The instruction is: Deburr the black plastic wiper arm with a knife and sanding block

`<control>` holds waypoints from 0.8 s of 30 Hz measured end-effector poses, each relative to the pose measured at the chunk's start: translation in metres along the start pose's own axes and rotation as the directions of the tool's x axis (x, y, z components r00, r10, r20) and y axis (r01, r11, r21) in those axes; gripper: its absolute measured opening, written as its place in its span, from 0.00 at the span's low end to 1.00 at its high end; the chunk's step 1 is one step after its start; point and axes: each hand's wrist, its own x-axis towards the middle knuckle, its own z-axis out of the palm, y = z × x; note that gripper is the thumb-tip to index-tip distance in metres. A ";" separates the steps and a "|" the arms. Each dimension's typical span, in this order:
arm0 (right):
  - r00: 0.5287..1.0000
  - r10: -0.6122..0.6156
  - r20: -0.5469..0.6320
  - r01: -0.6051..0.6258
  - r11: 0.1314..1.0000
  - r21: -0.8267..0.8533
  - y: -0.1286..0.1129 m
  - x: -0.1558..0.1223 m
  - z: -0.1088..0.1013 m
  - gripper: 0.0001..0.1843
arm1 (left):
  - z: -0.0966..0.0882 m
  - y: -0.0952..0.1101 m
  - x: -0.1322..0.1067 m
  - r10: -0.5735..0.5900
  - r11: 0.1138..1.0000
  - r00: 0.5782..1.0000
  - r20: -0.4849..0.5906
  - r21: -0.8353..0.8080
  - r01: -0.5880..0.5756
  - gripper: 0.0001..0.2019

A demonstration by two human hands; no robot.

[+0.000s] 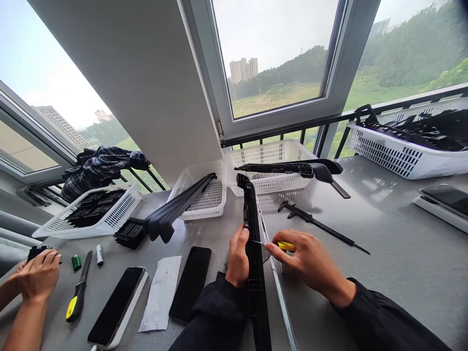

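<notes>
Bright windows [278, 29] overlook a green hillside [285, 75] behind a gray bench [402, 253], where a worker's left hand [238, 257] clamps a long black plastic part [255, 265], center, and the right hand [307, 253] closes around a yellow tool [286, 246]. Lengthwise, the part runs away from the worker, its curved end pointing toward a white basket [274, 187] (another person's hands [40, 278] grip a small black piece [34, 252], far left).
</notes>
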 end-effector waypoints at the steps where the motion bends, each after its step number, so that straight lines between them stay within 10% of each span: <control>1: 1.000 0.001 0.018 -0.001 1.000 0.006 -0.001 0.000 -0.001 0.28 | 0.000 -0.001 0.000 -0.010 1.000 1.000 -0.021 -0.003 0.010 0.23; 10: 0.996 0.017 0.084 -0.021 0.999 0.041 -0.003 -0.001 -0.001 0.29 | -0.001 -0.005 -0.005 -0.002 1.000 0.999 -0.041 -0.023 0.001 0.22; 19: 0.997 0.063 0.036 -0.063 0.998 -0.011 0.003 0.000 0.003 0.29 | -0.003 0.002 -0.002 0.058 0.998 0.973 0.221 -0.050 -0.048 0.18; 24: 0.998 -0.018 0.067 0.023 0.998 -0.065 0.000 -0.002 0.002 0.31 | -0.006 -0.002 -0.001 0.033 0.997 0.991 0.130 -0.077 -0.024 0.17</control>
